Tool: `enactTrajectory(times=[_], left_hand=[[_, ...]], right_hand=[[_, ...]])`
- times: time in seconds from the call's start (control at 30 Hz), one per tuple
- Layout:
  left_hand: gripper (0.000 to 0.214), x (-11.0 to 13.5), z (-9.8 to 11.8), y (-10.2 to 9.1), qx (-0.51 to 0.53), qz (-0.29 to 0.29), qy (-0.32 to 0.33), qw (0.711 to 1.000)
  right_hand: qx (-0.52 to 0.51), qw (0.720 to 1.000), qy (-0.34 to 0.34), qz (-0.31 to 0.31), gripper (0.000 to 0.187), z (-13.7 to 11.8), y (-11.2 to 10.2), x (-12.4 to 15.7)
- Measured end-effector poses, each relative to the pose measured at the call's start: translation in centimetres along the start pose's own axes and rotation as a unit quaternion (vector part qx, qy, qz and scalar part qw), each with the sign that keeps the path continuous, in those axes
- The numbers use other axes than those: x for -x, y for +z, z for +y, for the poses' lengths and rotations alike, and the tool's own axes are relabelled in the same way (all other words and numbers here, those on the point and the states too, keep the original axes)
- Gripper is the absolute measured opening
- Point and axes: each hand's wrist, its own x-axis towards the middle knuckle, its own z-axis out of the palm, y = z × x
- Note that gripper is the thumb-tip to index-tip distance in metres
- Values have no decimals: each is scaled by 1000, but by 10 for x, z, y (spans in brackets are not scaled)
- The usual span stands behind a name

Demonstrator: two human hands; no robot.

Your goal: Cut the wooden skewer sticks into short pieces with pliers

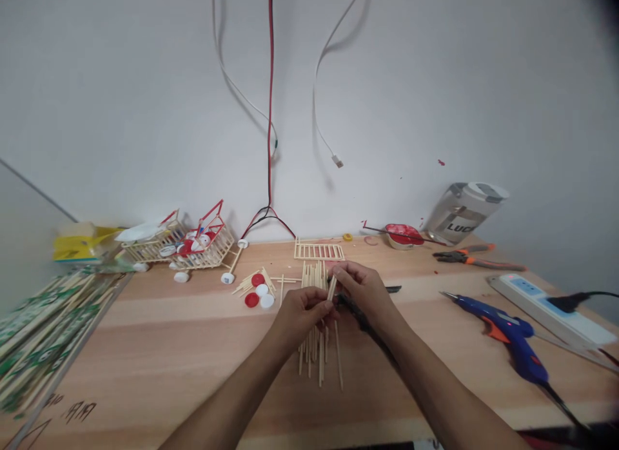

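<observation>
My left hand (305,313) and my right hand (366,294) are close together over the middle of the table, fingers closed. Between their fingertips is a short, pale wooden stick (332,287), possibly more than one. Under the hands lies a loose pile of wooden sticks (313,274), its ends pointing toward me and toward the wall. A dark, slim tool (360,316) runs beneath my right hand and forearm; its kind is mostly hidden. Behind the hands lies a small stick frame (319,251) like a ladder. Red and white bottle caps (252,300) lie left of the pile.
Two small stick carts (206,247) stand at the back left, near bagged sticks (53,327). On the right are a blue glue gun (512,337), a power strip (546,308), pliers (476,256), a red-filled dish (404,236) and a tilted container (467,211). Cables (270,115) hang down the wall.
</observation>
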Motion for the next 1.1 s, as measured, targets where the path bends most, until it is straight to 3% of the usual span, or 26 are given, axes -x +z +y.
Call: enactTrajectory(times=[0.13,0.3,0.43,0.53,0.6,0.67,1.1], left_hand=[[30,0,-1,0,8,11,-2,1000],[34,2,-1,3,48,46,-18,998],[36,2,-2,1,82,47,-39,995],[33,2,-2,-1,116,63,-50,990],[30,1,-2,-2,141,64,-48,987],[28,1,-1,-3,157,56,-45,985],[28,1,-1,-2,173,73,-49,981]], right_hand=[[-10,1000,6,1,30,-5,2,2],[-3,1000,-7,4,45,-8,1,4],[106,986,-124,-23,46,-5,-2,5],[195,949,-229,-97,81,-4,-5,7],[228,925,-277,-127,95,-5,-5,9],[241,912,-300,-139,94,-5,-5,10],[263,904,-316,-121,82,6,-1,10]])
